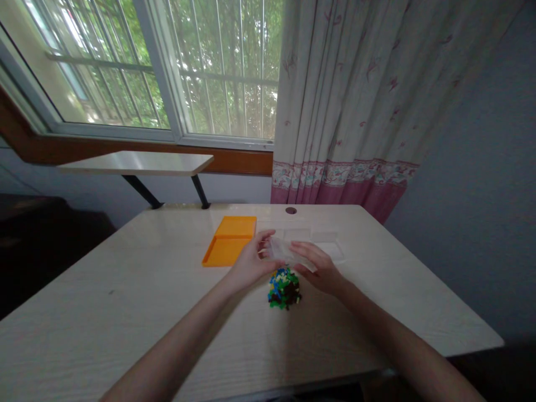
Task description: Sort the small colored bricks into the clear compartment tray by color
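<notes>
A see-through plastic box (pixel 281 251) is held between my two hands, tilted, just over the table. My left hand (pixel 254 258) grips its left end, thumb below and fingers curled round the far side. On the right end lies my right hand (pixel 319 269), its fingers across the top and the thumb underneath. Close below, toward me, is a heap of tiny bricks (pixel 285 291) in green, blue, brown, white and a little yellow. Whether anything is inside the box I cannot make out.
An orange open case (pixel 232 243) lies left of my hands. Behind the right hand stand clear plastic containers (pixel 330 243). The pale table (pixel 138 312) carries a raised shelf (pixel 142 163) at its back left. A round cable hole (pixel 291 210) sits near the back edge.
</notes>
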Demonstrator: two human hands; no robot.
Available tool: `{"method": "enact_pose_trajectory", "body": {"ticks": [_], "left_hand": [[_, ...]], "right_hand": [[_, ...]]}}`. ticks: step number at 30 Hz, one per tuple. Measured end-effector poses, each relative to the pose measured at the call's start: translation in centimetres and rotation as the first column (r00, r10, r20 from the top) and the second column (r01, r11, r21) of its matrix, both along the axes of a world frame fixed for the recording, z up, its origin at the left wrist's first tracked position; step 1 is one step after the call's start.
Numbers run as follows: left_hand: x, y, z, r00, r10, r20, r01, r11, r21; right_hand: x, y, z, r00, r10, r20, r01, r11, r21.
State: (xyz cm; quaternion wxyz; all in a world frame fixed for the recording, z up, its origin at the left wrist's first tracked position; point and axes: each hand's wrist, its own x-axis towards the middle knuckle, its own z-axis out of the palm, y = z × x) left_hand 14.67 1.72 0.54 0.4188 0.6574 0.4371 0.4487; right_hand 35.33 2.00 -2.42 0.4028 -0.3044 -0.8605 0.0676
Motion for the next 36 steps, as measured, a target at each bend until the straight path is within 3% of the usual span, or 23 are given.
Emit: {"method": "enact_pose_trajectory", "body": {"ticks": [4,10,14,18,20,23,26,29,32,36], "left_hand": [[1.9,-0.4,-1.8,0.999,0.031,0.032,-0.032,0.999,0.018],[1.3,-1.0,-4.2,1.0,0.002,-0.013,-0.001,0.998,0.059],[0.3,-1.1,-4.5,0.995,-0.101,-0.007,0.101,0.991,0.083],[-0.1,-0.6,-4.7,0.934,-0.29,0.209,0.29,0.956,0.029],[-0.1,-0.4,-4.8,0.884,-0.321,0.339,0.348,0.937,-0.022],[-0.1,-0.5,-4.8,0.807,-0.344,0.48,0.433,0.897,-0.085],[0.0,-0.7,-4.7,0.76,-0.382,0.525,0.506,0.855,-0.111],[0.1,-0.5,-4.9,0.766,-0.353,0.537,0.476,0.873,-0.105],[0.2,-0.2,-5.0,0.799,-0.257,0.543,0.364,0.926,-0.097],[0.3,0.1,-4.8,0.823,-0.157,0.546,0.256,0.96,-0.109]], "right_hand": [[-0.3,-0.5,-1.1,0.997,-0.032,-0.069,0.035,0.999,0.031],[-0.6,-1.2,-2.5,0.992,-0.035,0.124,0.037,0.999,-0.012],[-0.7,-1.4,-2.2,0.99,-0.062,0.129,0.07,0.996,-0.058],[0.4,-0.5,-1.4,0.992,-0.11,-0.062,0.093,0.967,-0.236],[0.7,0.2,-1.4,0.96,-0.136,-0.244,0.018,0.902,-0.432],[0.4,1.1,-2.0,0.867,-0.208,-0.452,-0.191,0.699,-0.689],[-0.2,1.8,-2.7,0.795,-0.241,-0.556,-0.376,0.524,-0.764],[-0.2,2.2,-2.9,0.708,-0.318,-0.631,-0.474,0.448,-0.758],[0.2,2.2,-2.5,0.679,-0.307,-0.666,-0.512,0.453,-0.73],[0.4,1.9,-2.2,0.785,-0.154,-0.6,-0.433,0.557,-0.709]]}}
